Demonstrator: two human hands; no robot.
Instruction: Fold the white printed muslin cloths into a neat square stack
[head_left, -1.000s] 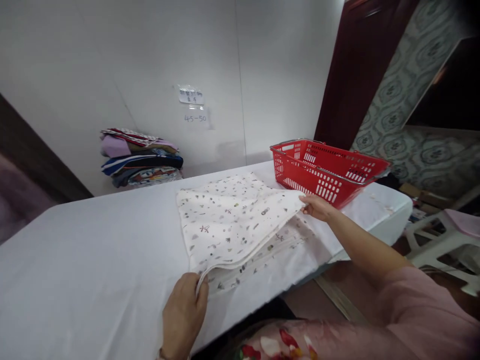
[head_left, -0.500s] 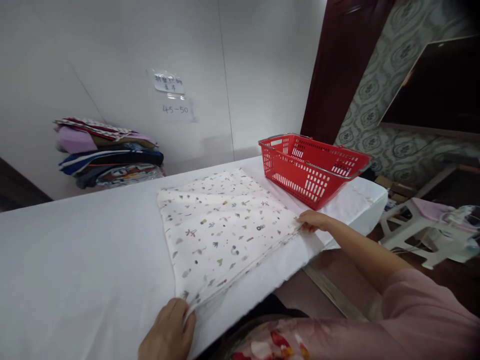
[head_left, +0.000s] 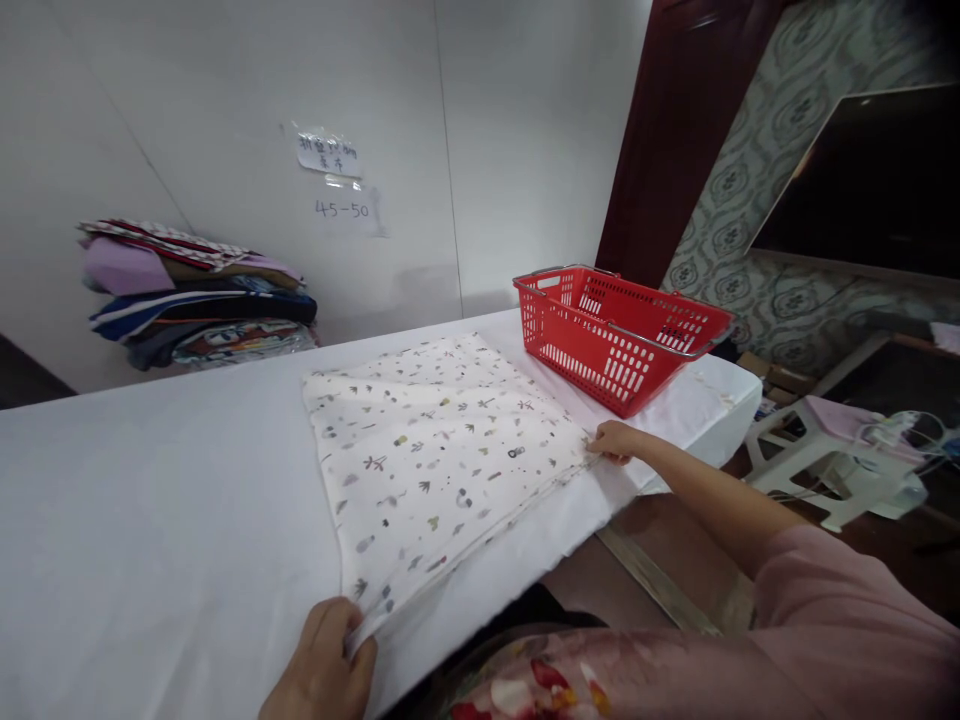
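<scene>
A white cloth (head_left: 442, 460) printed with small plants and figures lies spread on the white-covered table (head_left: 187, 500), with a few soft wrinkles across it. My left hand (head_left: 322, 660) pinches its near left corner between thumb and fingers. At the near right corner, my right hand (head_left: 616, 441) grips the cloth with closed fingers. Between both hands the near edge runs fairly straight, and layers show along it. The fingertips of my right hand are partly hidden.
A red plastic basket (head_left: 570, 345) with metal handles stands at the table's right end, close behind my right hand. Folded clothes (head_left: 202, 295) are stacked by the wall at the back left. To the right is a white stool (head_left: 810, 450) on the floor.
The view has shifted slightly, so things sit a little differently in the picture. Both hands keep their hold on the cloth's near corners, and the near edge looks slightly tauter.
</scene>
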